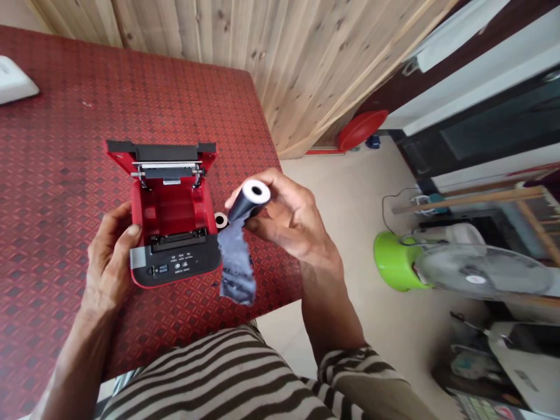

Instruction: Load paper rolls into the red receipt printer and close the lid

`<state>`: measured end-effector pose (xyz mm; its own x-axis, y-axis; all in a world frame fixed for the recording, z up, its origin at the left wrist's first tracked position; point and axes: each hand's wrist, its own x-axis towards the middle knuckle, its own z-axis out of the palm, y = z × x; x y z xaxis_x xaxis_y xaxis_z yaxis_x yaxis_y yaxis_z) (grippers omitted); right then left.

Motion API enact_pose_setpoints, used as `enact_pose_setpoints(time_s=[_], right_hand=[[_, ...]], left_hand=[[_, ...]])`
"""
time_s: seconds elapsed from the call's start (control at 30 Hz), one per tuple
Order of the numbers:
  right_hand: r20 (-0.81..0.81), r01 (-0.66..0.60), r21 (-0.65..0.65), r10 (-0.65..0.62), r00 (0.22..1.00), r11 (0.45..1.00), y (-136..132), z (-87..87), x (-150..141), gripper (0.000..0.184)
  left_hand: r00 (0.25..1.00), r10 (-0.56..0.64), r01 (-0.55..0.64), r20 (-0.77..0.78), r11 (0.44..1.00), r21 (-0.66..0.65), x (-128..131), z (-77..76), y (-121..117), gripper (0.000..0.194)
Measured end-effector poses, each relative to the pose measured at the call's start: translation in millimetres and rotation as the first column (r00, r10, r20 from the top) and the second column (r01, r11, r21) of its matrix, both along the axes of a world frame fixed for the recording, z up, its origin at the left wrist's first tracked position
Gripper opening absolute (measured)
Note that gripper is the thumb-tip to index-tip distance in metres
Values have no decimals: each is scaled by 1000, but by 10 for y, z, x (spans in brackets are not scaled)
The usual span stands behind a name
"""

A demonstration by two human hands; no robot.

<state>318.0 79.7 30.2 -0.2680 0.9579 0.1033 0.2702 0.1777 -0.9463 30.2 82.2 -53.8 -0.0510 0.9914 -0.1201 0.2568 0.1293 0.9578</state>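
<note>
A small red receipt printer [172, 219] stands on the red patterned table [65, 146] with its lid tipped open and its paper bay bare. My left hand [109, 256] grips the printer's left side, thumb on the top edge. My right hand [291, 219] holds a paper roll [249, 201] in a dark wrapper just right of the printer. A loose strip of the wrapper [236, 265] hangs down from the roll. A second small roll core [221, 220] lies on the table beside the printer.
A white object [15, 81] lies at the table's far left. A wooden panel wall [306, 58] runs behind. On the floor to the right stand a green-based fan [441, 268], a red dish [361, 128] and clutter.
</note>
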Motion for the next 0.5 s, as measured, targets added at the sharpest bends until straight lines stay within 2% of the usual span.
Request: enact_pose_setpoints(time_s=[0.1, 0.2, 0.27, 0.4, 0.5], right_hand=[[251, -80, 146, 41, 967, 986, -15, 80, -188, 27], [468, -180, 266, 36, 883, 947, 5, 56, -426, 28], [612, -241, 279, 22, 791, 929, 20, 28, -585, 26], [837, -326, 236, -21, 547, 915, 79, -32, -833, 19], [885, -345, 223, -40, 465, 912, 165, -82, -944, 15]], left_hand=[[1000, -6, 6, 0, 1000, 6, -17, -23, -2, 56], [1000, -12, 12, 7, 1000, 4, -23, -19, -9, 58], [1000, -18, 18, 23, 1000, 3, -17, -2, -10, 58], [998, -23, 22, 58, 1000, 14, -3, 28, 1, 58], [996, -27, 26, 79, 1000, 17, 1, 34, 6, 56]])
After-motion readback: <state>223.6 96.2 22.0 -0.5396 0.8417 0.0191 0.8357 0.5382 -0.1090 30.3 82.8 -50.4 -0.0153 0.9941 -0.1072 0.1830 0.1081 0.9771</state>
